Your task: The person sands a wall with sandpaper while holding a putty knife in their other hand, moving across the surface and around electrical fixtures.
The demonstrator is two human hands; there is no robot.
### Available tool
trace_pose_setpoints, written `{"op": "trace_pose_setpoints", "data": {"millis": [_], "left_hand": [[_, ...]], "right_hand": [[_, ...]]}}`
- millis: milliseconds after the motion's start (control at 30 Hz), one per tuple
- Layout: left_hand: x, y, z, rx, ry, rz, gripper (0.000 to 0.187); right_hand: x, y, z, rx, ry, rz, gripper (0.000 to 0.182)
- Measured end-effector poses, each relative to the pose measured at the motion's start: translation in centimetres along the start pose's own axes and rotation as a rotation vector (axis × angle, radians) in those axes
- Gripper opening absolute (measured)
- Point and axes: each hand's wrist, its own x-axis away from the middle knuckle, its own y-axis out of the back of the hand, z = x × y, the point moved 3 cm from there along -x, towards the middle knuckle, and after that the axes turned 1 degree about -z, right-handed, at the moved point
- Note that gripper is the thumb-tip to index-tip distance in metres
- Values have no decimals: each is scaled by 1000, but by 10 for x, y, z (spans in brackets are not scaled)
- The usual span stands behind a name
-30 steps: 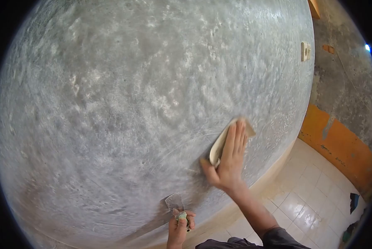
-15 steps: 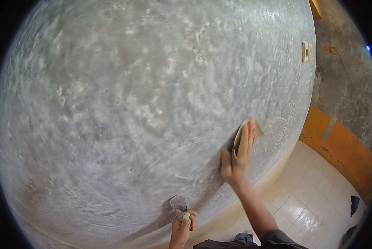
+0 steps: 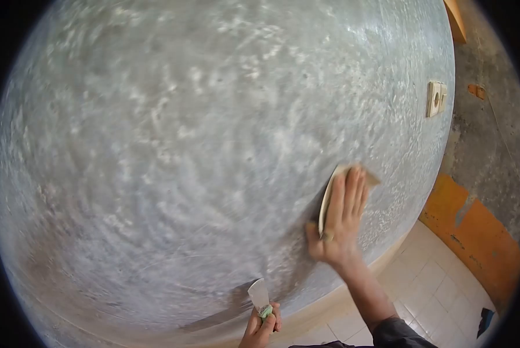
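My right hand (image 3: pixel 342 223) is flat against the grey plastered wall (image 3: pixel 202 145), fingers together and pointing up, pressing a folded beige sheet of sandpaper (image 3: pixel 328 194) to the surface. Low in the view, my left hand (image 3: pixel 261 329) grips the green handle of a small putty knife (image 3: pixel 258 296), whose pale blade points up and rests near the wall's lower part. The wall shows mottled white and grey patches with faint curved scratch marks.
A beige wall socket (image 3: pixel 435 98) sits on the wall at the right. Beyond the corner stands a rough side wall with orange paint (image 3: pixel 474 226) low down. White floor tiles (image 3: pixel 439 284) lie at the lower right, with a dark object at the far edge.
My right hand with the sandpaper has slid to the right and slightly down on the wall. The view has shifted, and the left hand with the putty knife sits a little lower and further right.
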Motion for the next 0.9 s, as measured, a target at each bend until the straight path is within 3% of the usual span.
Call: {"op": "trace_pose_setpoints", "data": {"millis": [100,167,200,267,367,467,700,733,767,900], "left_hand": [[-10,-25,5,-30,-31,38,35],[-14,-35,21,-45,-15,-67,39],[-15,-40,31,-42,-13,-72,39],[-17,-45,47,118,-12,-159,41],[-18,-49,51,86,18,-113,43],[-20,-58,42,5,3,-125,43],[-28,-56,39,-68,15,-84,42],[-30,-50,46,-71,26,-59,43],[-30,-43,53,-74,38,-39,44],[-33,-51,31,-141,-6,79,46]], "right_hand": [[87,-31,-14,-74,7,52,83],[176,-55,-22,-137,-71,143,88],[179,-51,-21,-159,-123,186,89],[168,-47,-46,-143,-80,150,88],[66,-8,-66,-94,-62,99,85],[19,5,-69,-65,-61,35,82],[204,-51,-48,-143,-143,129,86],[204,-48,-46,-206,-169,196,87],[197,-48,-58,-164,-168,134,86],[82,-7,-90,-88,-232,3,84]]}}
